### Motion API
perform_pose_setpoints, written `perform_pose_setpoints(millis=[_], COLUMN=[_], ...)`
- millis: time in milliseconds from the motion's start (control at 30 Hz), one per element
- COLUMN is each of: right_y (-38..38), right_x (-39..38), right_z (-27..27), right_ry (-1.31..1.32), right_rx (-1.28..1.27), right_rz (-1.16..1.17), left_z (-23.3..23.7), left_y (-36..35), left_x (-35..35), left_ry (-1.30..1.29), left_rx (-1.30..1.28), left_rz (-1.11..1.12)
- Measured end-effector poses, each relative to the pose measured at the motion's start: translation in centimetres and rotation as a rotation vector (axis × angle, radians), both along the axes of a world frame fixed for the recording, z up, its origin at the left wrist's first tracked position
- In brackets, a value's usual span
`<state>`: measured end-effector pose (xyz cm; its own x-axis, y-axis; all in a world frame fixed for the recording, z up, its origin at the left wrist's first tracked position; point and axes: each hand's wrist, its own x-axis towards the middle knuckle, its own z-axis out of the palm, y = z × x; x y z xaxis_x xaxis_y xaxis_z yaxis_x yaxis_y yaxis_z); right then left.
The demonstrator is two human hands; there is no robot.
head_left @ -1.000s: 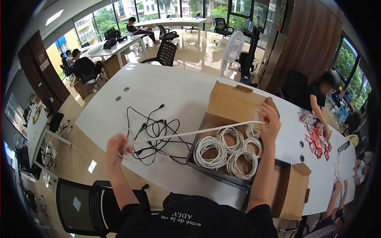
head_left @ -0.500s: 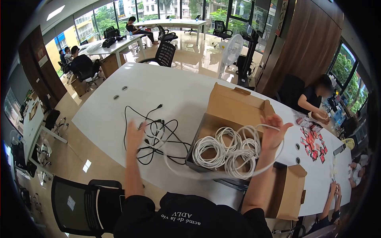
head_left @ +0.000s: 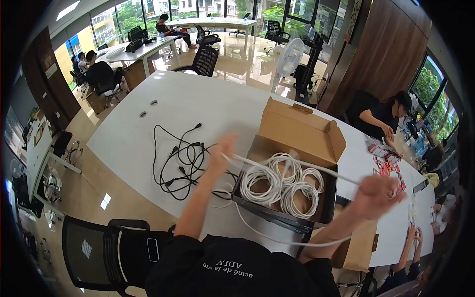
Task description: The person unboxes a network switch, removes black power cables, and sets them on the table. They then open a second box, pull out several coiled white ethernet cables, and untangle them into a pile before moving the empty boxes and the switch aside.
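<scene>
Over an open box (head_left: 292,126) on the white table, a white cable (head_left: 338,174) runs between my two hands. My left hand (head_left: 225,148) is closed on the cable at the box's left side. Farther right, my right hand (head_left: 377,197), blurred by motion, is closed around the same cable past the box's right edge. A slack length hangs in a loop in front of the box and over my right forearm. Inside the box lie several coiled white cables (head_left: 261,185). A tangle of black cables (head_left: 173,179) lies on the table left of my left hand.
A second open cardboard box (head_left: 367,247) is by my right forearm. Red and white small packets (head_left: 391,166) and a phone (head_left: 420,186) lie farther right, where other people work. A black office chair (head_left: 91,252) with a phone (head_left: 153,249) on it stands at my left.
My left hand has moved right, from above the black cables to the box's edge. My right hand has moved right and toward me, drawing the white cable straighter across the box.
</scene>
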<state>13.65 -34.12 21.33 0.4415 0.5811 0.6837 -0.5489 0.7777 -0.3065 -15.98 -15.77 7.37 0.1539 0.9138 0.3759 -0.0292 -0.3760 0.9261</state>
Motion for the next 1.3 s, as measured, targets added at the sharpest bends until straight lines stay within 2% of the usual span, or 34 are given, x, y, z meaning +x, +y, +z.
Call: perform_pose_setpoints(millis=[33, 67, 133, 200, 233, 267, 300, 333, 367, 433, 533, 567, 600, 633, 700, 733, 833, 867, 900, 967, 1033, 1100, 1167, 1233, 1300], right_y=[-1.4, -2.3, -2.5, -2.6, -2.6, -2.7, -2.8, -3.0, -3.5, -4.6, -5.3, -5.4, -5.5, -5.8, -6.7, -7.4, -7.4, -6.3, -5.7, -4.9, -2.3, 1.4, 4.9, 8.0, 11.1], right_x=[1.9, 3.1, 3.2, 3.7, 4.1, 4.4, 4.8, 5.3, 6.0, 7.9, 10.9, 11.8, 12.7, 13.6, 15.5, 17.7, 14.3, 10.5, 9.2, 6.8, 1.2, -5.4, -12.9, -19.3, -24.3], right_z=[0.7, 0.9, 0.3, -0.3, -0.4, -0.3, -0.2, -0.1, 0.0, -0.1, -0.6, -1.1, -1.5, -1.9, -2.7, -3.9, -2.8, -1.4, -1.1, -0.2, -0.3, -1.2, -0.9, 0.7, 2.0], right_ry=[0.012, -0.074, -0.113, -0.099, -0.09, -0.079, -0.067, -0.097, -0.03, 0.109, 0.224, 0.258, 0.227, 0.222, 0.207, -0.039, -0.102, -0.198, -0.476, -0.787, -0.969, -0.958, -0.982, -0.961, -0.974], right_rx=[0.142, 0.178, 0.177, 0.158, 0.171, 0.187, 0.204, 0.23, 0.237, 0.252, 0.148, 0.097, 0.12, 0.118, 0.114, 0.131, -0.121, -0.442, -0.684, -0.967, -0.877, -0.73, -0.607, -0.487, -0.384], right_rz=[0.088, 0.078, 0.002, -0.039, -0.046, -0.054, -0.064, -0.065, -0.066, -0.064, -0.143, -0.186, -0.108, -0.162, -0.268, -0.285, -0.696, -1.025, -1.204, -0.787, -0.589, -0.35, -0.159, 0.068, 0.158], left_z=[0.0, 0.2, 1.8, 4.7, 6.2, 8.3, 8.3, 9.5, 9.1, 6.5, 3.9, 3.1, 1.9, 0.8, -1.0, -1.5, -3.8, -4.1, -4.6, -6.9, -10.2, -14.5, -9.1, -7.5, -8.4], left_y=[0.9, 1.9, 2.5, 2.7, 2.6, 2.2, 3.6, 4.0, 5.2, 7.7, 9.1, 9.4, 9.5, 9.7, 9.7, 9.6, 10.3, 10.5, 10.6, 11.2, 13.2, 15.8, 11.3, 9.2, 8.5], left_x=[-2.7, -4.9, -7.5, -9.0, -9.6, -10.5, -11.3, -12.3, -14.0, -18.9, -23.8, -24.9, -25.9, -26.9, -29.3, -30.2, -33.8, -34.6, -35.2, -35.6, -35.9, -35.4, -29.7, -27.2, -25.4], left_ry=[0.005, 0.011, -0.039, 0.065, 0.008, 0.097, 0.069, 0.207, 0.212, -0.033, 0.345, 0.503, 0.66, 0.819, 0.92, 0.956, 1.052, 1.042, 1.032, 1.066, 1.005, 0.668, 0.418, 0.265, 0.818], left_rx=[-0.007, -0.008, 0.135, 0.282, 0.365, 0.266, 0.423, 0.536, 0.628, 0.279, 0.097, 0.135, 0.169, 0.2, 0.036, -0.058, -0.249, -0.35, -0.451, -0.23, -0.28, -0.473, -0.63, -0.569, 0.1], left_rz=[0.054, 0.109, 0.013, 0.123, 0.156, 0.29, 0.428, 0.606, 0.647, 0.573, 0.642, 0.738, 0.83, 0.919, 0.913, 0.901, 0.84, 0.829, 0.816, 0.828, 0.686, 0.435, 0.335, 0.257, 0.331])
